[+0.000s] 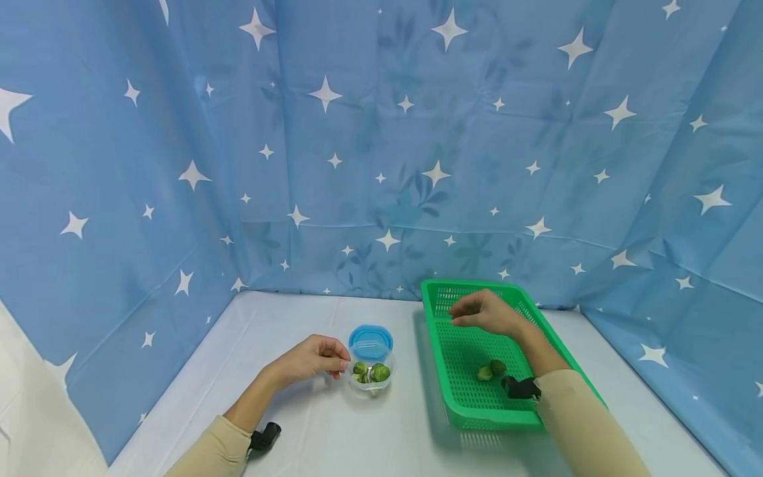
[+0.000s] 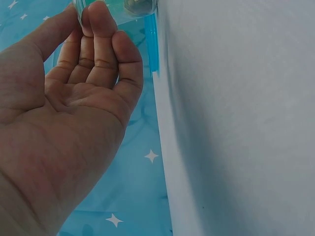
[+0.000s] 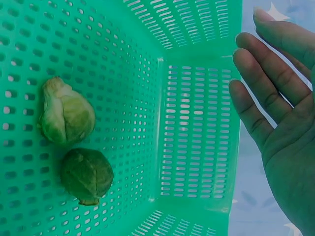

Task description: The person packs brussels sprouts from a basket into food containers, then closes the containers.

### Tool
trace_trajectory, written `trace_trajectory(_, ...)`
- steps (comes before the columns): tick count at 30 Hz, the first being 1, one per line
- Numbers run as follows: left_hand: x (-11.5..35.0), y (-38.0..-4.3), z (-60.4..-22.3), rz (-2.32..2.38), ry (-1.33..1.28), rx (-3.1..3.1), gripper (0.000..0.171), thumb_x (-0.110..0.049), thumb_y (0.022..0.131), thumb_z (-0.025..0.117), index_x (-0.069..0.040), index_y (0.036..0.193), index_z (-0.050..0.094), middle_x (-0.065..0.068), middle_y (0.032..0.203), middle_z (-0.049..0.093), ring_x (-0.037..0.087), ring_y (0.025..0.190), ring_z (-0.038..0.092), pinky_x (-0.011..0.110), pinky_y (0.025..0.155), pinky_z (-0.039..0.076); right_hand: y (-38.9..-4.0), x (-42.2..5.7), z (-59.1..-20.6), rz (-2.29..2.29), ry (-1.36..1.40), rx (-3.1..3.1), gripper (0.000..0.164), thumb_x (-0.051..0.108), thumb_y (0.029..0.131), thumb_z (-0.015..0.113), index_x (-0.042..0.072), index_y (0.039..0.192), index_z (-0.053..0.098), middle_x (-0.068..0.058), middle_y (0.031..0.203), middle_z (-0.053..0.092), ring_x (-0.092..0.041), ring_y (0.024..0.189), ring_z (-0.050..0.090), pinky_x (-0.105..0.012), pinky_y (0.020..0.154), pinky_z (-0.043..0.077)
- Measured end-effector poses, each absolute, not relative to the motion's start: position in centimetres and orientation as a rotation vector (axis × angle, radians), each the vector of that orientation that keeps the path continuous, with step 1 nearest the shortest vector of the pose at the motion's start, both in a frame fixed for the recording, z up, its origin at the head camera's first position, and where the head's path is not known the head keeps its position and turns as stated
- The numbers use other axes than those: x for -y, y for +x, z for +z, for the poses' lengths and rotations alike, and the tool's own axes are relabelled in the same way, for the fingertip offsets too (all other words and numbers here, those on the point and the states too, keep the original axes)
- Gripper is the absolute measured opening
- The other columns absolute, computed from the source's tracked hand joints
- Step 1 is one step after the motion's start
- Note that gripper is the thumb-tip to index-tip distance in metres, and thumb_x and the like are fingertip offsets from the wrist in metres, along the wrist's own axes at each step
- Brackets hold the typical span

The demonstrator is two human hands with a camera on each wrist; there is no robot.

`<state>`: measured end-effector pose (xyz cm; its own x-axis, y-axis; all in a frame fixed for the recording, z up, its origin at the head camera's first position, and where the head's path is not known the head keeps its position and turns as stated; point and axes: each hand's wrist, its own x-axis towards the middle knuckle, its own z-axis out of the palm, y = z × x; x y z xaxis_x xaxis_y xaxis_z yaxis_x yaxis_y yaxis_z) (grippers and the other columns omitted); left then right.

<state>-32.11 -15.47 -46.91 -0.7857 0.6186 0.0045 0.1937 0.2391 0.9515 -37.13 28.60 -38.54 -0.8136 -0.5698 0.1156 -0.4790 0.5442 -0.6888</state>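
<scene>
My left hand (image 1: 312, 361) is beside the left wall of a small clear plastic container (image 1: 374, 385), its fingers loosely bent. The left wrist view has the fingertips (image 2: 101, 14) right by the container; whether they touch it I cannot tell. Several Brussels sprouts (image 1: 380, 372) lie in the container, and a blue lid (image 1: 371, 333) is just behind it. Above the far part of a green basket (image 1: 444, 381) hovers my right hand (image 1: 489, 313), fingers extended and holding nothing. Two Brussels sprouts, one paler (image 3: 69, 118) and one darker (image 3: 87, 174), rest on the basket's perforated floor.
A white cloth (image 1: 334, 430) covers the table. Blue star-patterned curtains (image 1: 381, 146) stand behind it and along both sides. The basket's raised rim (image 1: 438, 351) separates its inside from the container on the left.
</scene>
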Motion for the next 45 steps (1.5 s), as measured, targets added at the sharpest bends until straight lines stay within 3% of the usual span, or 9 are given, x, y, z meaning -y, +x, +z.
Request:
trace_trajectory(5,15.5,-32.1,-47.0,1.565,0.751,-2.142,0.031,-0.02,0.102,0.069,0.008,0.116,0.067,0.005,0.092,0.069,0.019,0.083,0.068,0.041,0.08,0.059,-37.1,-29.2,-38.6,-1.115,-0.93,-2.672,0.026,0.015,0.098,0.074,0.003,0.121,0.075,-0.016,0.117,0.075,-0.03,0.107,0.073,-0.029,0.087,0.06)
trace_trajectory(13,15.5,-32.3,-47.0,1.579,0.736,-2.136,0.032,-0.02,0.102,0.069,0.009,0.117,0.067,0.003,0.091,0.07,0.019,0.083,0.068,0.037,0.079,0.058,-37.2,-30.3,-38.9,-1.125,-0.906,-2.675,0.029,0.015,0.098,0.074,-0.001,0.122,0.074,-0.024,0.117,0.074,-0.029,0.106,0.073,-0.027,0.085,0.06)
trace_trajectory(17,15.5,-32.2,-46.9,1.578,0.738,-2.14,0.032,-0.02,0.102,0.069,0.008,0.117,0.067,0.003,0.091,0.07,0.019,0.083,0.068,0.038,0.079,0.058,-37.2,-30.6,-38.9,-1.135,-0.891,-2.674,0.028,0.015,0.097,0.075,0.001,0.122,0.074,-0.022,0.118,0.075,-0.03,0.107,0.073,-0.028,0.085,0.06)
trace_trajectory(21,15.5,-32.2,-46.9,1.577,0.745,-2.148,0.031,-0.019,0.102,0.069,0.008,0.117,0.067,0.014,0.094,0.07,0.019,0.082,0.068,0.04,0.079,0.058,-37.1,-30.6,-38.8,-1.128,-0.898,-2.675,0.027,0.014,0.097,0.075,0.001,0.121,0.075,-0.019,0.116,0.076,-0.029,0.106,0.074,-0.028,0.085,0.06)
trace_trajectory(26,15.5,-32.2,-46.8,1.577,0.742,-2.154,0.029,-0.018,0.102,0.069,0.007,0.115,0.068,0.024,0.098,0.069,0.02,0.083,0.068,0.041,0.08,0.058,-37.0,-30.4,-38.7,-1.106,-0.894,-2.668,0.027,0.014,0.097,0.074,0.001,0.121,0.074,-0.025,0.117,0.074,-0.028,0.105,0.073,-0.028,0.085,0.06)
trace_trajectory(36,15.5,-32.2,-46.7,1.569,0.755,-2.152,0.029,-0.018,0.102,0.068,0.007,0.116,0.068,0.011,0.095,0.07,0.019,0.083,0.069,0.043,0.081,0.059,-37.4,-30.7,-39.3,-1.058,-0.888,-2.653,0.028,0.015,0.096,0.076,0.0,0.12,0.075,-0.029,0.119,0.072,-0.027,0.102,0.073,-0.031,0.083,0.06)
trace_trajectory(45,15.6,-32.2,-47.0,1.578,0.753,-2.127,0.033,-0.02,0.102,0.069,0.009,0.117,0.067,0.016,0.097,0.07,0.019,0.083,0.069,0.041,0.081,0.06,-37.2,-30.9,-39.7,-1.027,-0.874,-2.625,0.034,0.015,0.096,0.076,-0.006,0.123,0.072,-0.03,0.119,0.071,-0.025,0.1,0.073,-0.04,0.085,0.061)
